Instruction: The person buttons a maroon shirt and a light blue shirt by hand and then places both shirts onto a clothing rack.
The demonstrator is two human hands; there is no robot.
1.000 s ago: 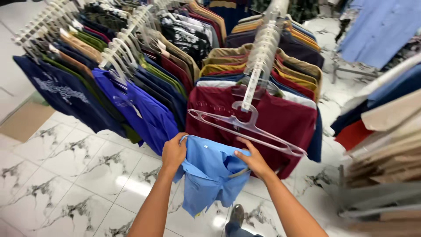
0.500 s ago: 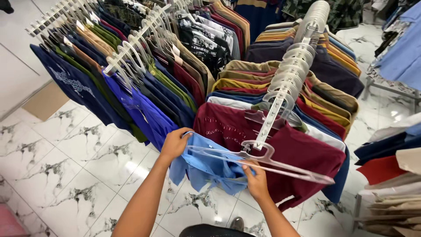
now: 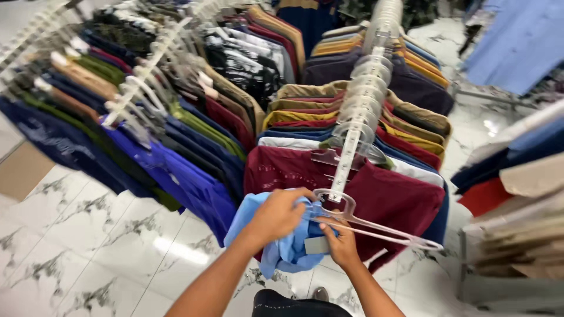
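Shoe and dark trouser leg (image 3: 301, 303): showing at the 6 o'clock edge, over the white marbled floor (image 3: 88, 258).
Left hand (image 3: 279, 214): closing its fingers over the top of the bunched light blue shirt (image 3: 276, 246), gripping the cloth just at 9 o'clock of the hanger.
Right hand (image 3: 341, 243): sitting at 4 o'clock of the left hand, fingers curling under the shirt beside a grey tag (image 3: 317, 245); it looks to be pinching cloth, though the exact hold is partly hidden.
Light blue shirt: hanging in a bundle between both hands, in front of the maroon shirt (image 3: 388, 205), under the clear plastic hanger (image 3: 364, 220).
Clear plastic hanger: hooking on the tip of the white sloping rack arm (image 3: 358, 126), its long bar pointing to 3 o'clock.
Doing it well: I judge the collar needs keeping open with the left hand while the right is feeding the hanger bar in, the hook staying seated on the arm.
Further off: rows of blue, green and tan shirts (image 3: 176, 152) are fanning out to 10 o'clock; pale blue garments (image 3: 517, 41) are hanging at 2 o'clock.
Against half a second ago: the left hand is now lying over the shirt right at the hanger hook, having come in from the left; the shirt is bunching tighter; the view is sitting closer to the rack.
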